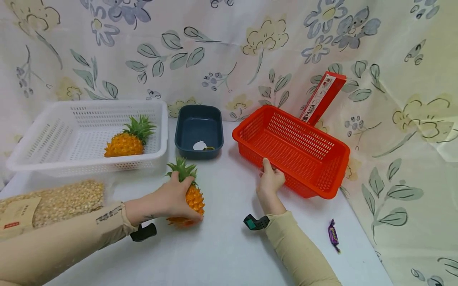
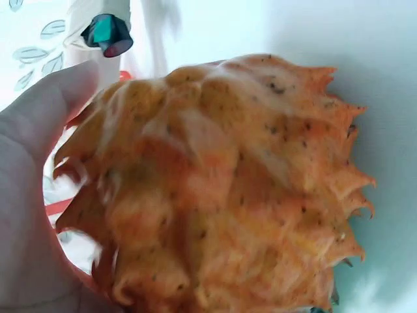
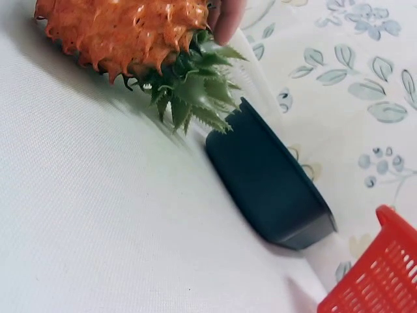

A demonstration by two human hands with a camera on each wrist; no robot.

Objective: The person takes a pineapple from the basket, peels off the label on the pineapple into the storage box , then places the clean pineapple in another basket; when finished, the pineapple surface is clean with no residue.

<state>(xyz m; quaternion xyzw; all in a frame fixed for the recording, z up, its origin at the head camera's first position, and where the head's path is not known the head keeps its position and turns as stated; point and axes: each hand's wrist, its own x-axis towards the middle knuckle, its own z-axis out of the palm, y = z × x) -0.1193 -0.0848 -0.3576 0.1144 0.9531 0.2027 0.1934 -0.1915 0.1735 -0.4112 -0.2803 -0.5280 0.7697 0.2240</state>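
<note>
My left hand (image 1: 175, 200) grips a small orange pineapple (image 1: 195, 198) with a green leafy crown, thumb and fingers spread around its body. The fruit's spiky skin (image 2: 215, 195) fills most of the left wrist view. In the right wrist view the same pineapple (image 3: 130, 32) appears above the white cloth, crown toward a dark blue tub (image 3: 267, 176). My right hand (image 1: 270, 180) holds the near rim of a red plastic basket (image 1: 250, 153), thumb up at the edge; its other fingers are partly hidden. The right hand itself is out of the right wrist view.
A second pineapple (image 1: 125, 145) lies in a white basket (image 1: 161, 131) at the left. The blue tub (image 1: 199, 112) contains a white round piece. A bag of pale kernels (image 1: 68, 202), a purple wrapped candy (image 1: 333, 236) and a red pasta box (image 1: 327, 95) stand or lie around.
</note>
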